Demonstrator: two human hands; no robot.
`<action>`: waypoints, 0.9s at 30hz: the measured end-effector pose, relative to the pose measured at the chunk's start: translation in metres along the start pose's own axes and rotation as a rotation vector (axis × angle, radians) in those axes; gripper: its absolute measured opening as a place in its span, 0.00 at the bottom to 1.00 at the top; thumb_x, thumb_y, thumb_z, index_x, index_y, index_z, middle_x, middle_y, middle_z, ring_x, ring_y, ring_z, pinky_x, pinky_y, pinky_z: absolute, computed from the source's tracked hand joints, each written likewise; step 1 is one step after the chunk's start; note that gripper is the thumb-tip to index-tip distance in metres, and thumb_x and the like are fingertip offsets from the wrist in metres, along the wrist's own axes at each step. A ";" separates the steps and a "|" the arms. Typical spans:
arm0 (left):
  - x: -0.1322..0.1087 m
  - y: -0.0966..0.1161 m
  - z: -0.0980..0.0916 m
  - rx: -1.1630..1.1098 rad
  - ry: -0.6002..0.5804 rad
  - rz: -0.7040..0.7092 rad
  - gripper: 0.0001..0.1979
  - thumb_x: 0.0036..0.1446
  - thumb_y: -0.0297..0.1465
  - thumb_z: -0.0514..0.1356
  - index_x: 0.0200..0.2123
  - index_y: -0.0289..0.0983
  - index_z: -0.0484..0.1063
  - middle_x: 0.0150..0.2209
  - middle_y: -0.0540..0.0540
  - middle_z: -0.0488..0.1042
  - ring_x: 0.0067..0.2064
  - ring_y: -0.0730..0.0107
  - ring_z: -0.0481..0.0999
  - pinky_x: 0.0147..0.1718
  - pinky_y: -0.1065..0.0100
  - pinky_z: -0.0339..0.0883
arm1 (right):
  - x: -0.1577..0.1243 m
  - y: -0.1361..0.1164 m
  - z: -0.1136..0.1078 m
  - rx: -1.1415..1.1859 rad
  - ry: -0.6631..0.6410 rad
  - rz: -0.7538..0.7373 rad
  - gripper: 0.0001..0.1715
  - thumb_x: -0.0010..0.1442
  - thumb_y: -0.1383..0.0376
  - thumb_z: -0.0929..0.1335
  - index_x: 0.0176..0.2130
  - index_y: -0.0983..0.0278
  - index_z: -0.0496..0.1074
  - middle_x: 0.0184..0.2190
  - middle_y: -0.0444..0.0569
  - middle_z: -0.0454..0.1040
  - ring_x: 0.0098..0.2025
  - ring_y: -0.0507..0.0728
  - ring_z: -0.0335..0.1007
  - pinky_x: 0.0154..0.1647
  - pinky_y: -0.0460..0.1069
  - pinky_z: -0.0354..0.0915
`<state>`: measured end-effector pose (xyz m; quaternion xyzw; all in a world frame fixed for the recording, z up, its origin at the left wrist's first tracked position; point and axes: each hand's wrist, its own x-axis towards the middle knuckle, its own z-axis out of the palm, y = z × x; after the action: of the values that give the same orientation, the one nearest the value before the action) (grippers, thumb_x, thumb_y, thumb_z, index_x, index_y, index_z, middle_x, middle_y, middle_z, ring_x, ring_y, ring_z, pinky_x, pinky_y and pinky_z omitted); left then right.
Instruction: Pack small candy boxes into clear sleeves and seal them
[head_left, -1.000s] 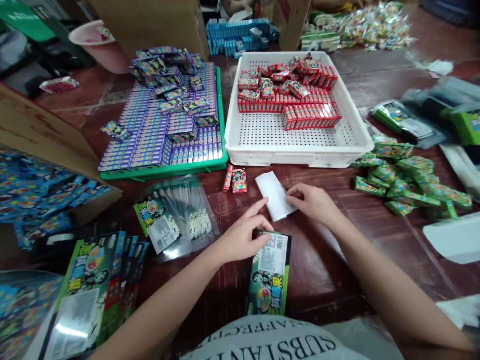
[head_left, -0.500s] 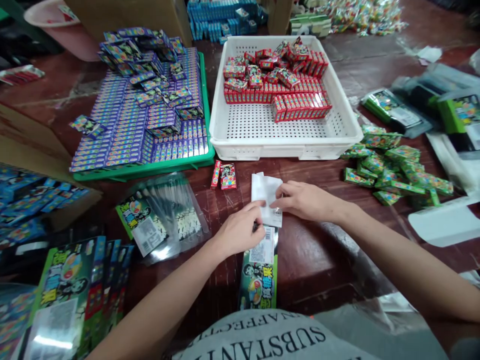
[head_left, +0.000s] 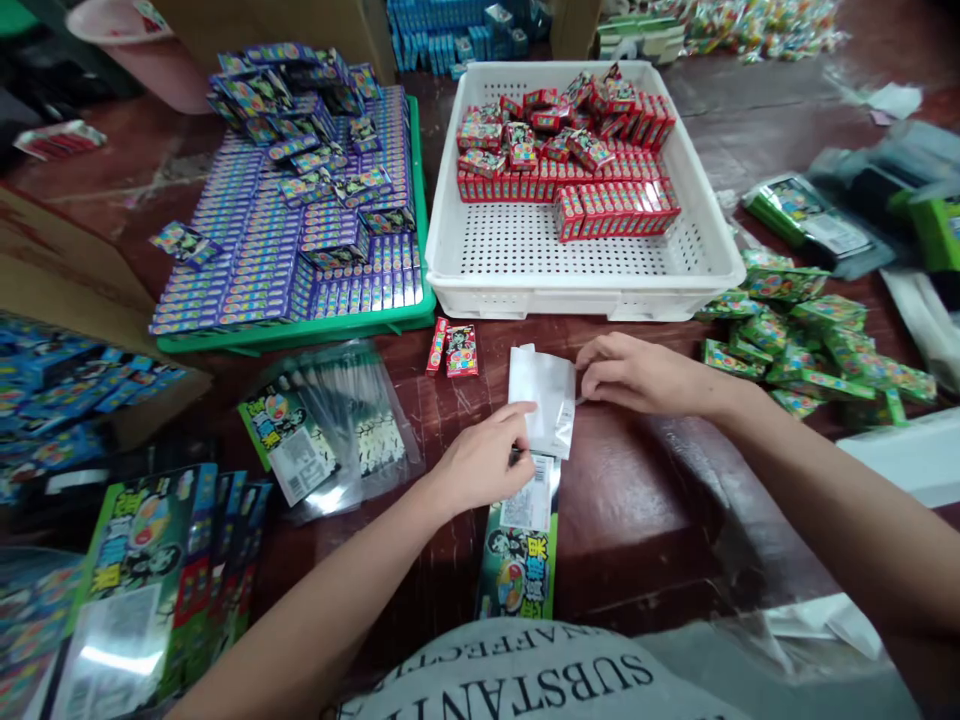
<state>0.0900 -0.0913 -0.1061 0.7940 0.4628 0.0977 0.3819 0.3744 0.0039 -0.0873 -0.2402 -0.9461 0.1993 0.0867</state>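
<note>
On the dark table in front of me lies a flat green and black candy package point(head_left: 517, 560) with a white barcode label. Across its far end is a white sheet point(head_left: 541, 395) with a glossy, film-like right edge. My left hand point(head_left: 487, 458) rests at the sheet's left side, index finger pressed on it, other fingers curled beside the label. By the sheet's upper right edge, my right hand point(head_left: 619, 375) is closed in a pinch; a thin pale bit shows at its fingertips, too small to name. Two small red candy boxes point(head_left: 453, 349) lie just beyond.
Behind stand a green tray point(head_left: 300, 333) of purple boxes and a white perforated crate point(head_left: 525, 300) of red boxes. Green boxes point(head_left: 810, 335) are heaped at right. Clear sleeves with printed cards point(head_left: 330, 430) and filled packages point(head_left: 135, 570) lie at left.
My right hand has moved right, from on top of the white sheet to its right edge. The sheet now lies more spread out. My left hand stays nearly in place.
</note>
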 end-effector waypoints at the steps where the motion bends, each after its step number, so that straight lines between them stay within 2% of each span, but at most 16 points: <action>1: 0.000 0.000 0.000 0.000 -0.003 0.001 0.02 0.56 0.28 0.58 0.34 0.40 0.67 0.68 0.45 0.64 0.55 0.56 0.79 0.54 0.54 0.72 | -0.001 -0.002 -0.001 0.036 0.012 -0.001 0.11 0.70 0.62 0.64 0.42 0.60 0.77 0.49 0.54 0.73 0.51 0.60 0.69 0.53 0.55 0.66; 4: 0.001 0.001 0.001 0.003 0.006 -0.001 0.01 0.56 0.29 0.58 0.34 0.40 0.68 0.68 0.46 0.64 0.54 0.57 0.79 0.55 0.54 0.72 | 0.005 -0.007 0.007 0.063 -0.016 -0.043 0.13 0.70 0.62 0.65 0.52 0.58 0.74 0.51 0.52 0.76 0.53 0.60 0.68 0.56 0.56 0.64; 7: 0.001 0.002 0.001 0.006 0.006 0.000 0.01 0.56 0.28 0.58 0.33 0.40 0.68 0.68 0.47 0.64 0.57 0.58 0.78 0.55 0.55 0.72 | 0.013 -0.005 0.026 0.038 -0.070 -0.068 0.26 0.68 0.65 0.67 0.64 0.56 0.66 0.53 0.50 0.77 0.54 0.62 0.67 0.56 0.57 0.64; 9: 0.001 0.003 0.001 0.008 -0.003 0.003 0.01 0.56 0.29 0.58 0.33 0.40 0.68 0.68 0.46 0.64 0.57 0.57 0.77 0.54 0.55 0.72 | 0.015 -0.002 0.038 0.029 -0.069 -0.057 0.32 0.67 0.66 0.67 0.67 0.54 0.63 0.53 0.50 0.78 0.55 0.62 0.66 0.56 0.57 0.64; 13: 0.001 0.003 0.001 0.007 0.003 0.001 0.02 0.56 0.28 0.58 0.34 0.40 0.69 0.67 0.47 0.66 0.55 0.56 0.79 0.53 0.54 0.73 | 0.010 0.002 0.049 0.066 -0.005 -0.028 0.31 0.68 0.64 0.68 0.67 0.53 0.63 0.49 0.49 0.79 0.52 0.60 0.67 0.53 0.57 0.64; 19: -0.001 0.003 0.003 0.004 0.030 0.002 0.02 0.56 0.28 0.58 0.34 0.41 0.70 0.66 0.50 0.67 0.53 0.57 0.79 0.52 0.54 0.73 | 0.002 -0.006 0.055 0.181 0.088 0.007 0.25 0.68 0.64 0.68 0.63 0.53 0.69 0.42 0.48 0.80 0.45 0.59 0.68 0.50 0.56 0.64; 24: -0.002 0.004 0.003 -0.017 0.044 -0.001 0.02 0.57 0.28 0.59 0.33 0.41 0.71 0.66 0.50 0.68 0.52 0.58 0.79 0.48 0.57 0.74 | -0.007 -0.011 0.048 0.183 0.131 0.014 0.20 0.68 0.64 0.68 0.59 0.55 0.72 0.38 0.47 0.81 0.44 0.59 0.69 0.50 0.57 0.65; 27: -0.003 0.002 0.006 -0.169 0.101 0.003 0.02 0.57 0.27 0.59 0.34 0.40 0.70 0.64 0.47 0.70 0.51 0.61 0.79 0.46 0.61 0.73 | -0.013 -0.016 0.037 0.143 0.190 0.050 0.20 0.69 0.64 0.67 0.60 0.56 0.70 0.41 0.50 0.80 0.47 0.60 0.71 0.52 0.58 0.67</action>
<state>0.0928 -0.0977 -0.1085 0.7536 0.4704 0.1772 0.4236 0.3698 -0.0277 -0.1149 -0.2748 -0.9106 0.2448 0.1881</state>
